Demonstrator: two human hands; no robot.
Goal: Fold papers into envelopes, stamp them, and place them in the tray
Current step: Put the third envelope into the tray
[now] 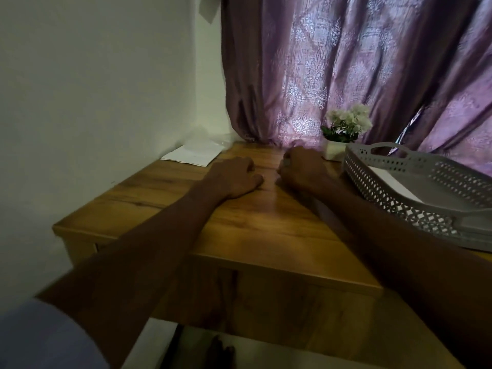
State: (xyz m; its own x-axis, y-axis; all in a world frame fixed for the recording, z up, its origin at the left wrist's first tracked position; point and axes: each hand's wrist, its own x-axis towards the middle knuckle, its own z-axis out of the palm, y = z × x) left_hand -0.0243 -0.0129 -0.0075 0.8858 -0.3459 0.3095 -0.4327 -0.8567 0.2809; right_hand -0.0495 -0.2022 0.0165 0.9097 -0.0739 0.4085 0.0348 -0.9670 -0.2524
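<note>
Left hand (234,177): palm down on the wooden table (255,225), fingers loosely bent, holding nothing.
Right hand (302,170): just beside the left, curled into a fist; a small pale thing shows between its fingers, too blurred to name.
Papers (193,154): white stack, beyond the left hand, in the table's far corner by the wall.
Tray (394,193): grey, perforated sides, just right of the right forearm; a white sheet (394,182) lies inside.
Flower pot (336,150): white, with pale blooms, beyond the right hand, before the purple curtain (346,67).
</note>
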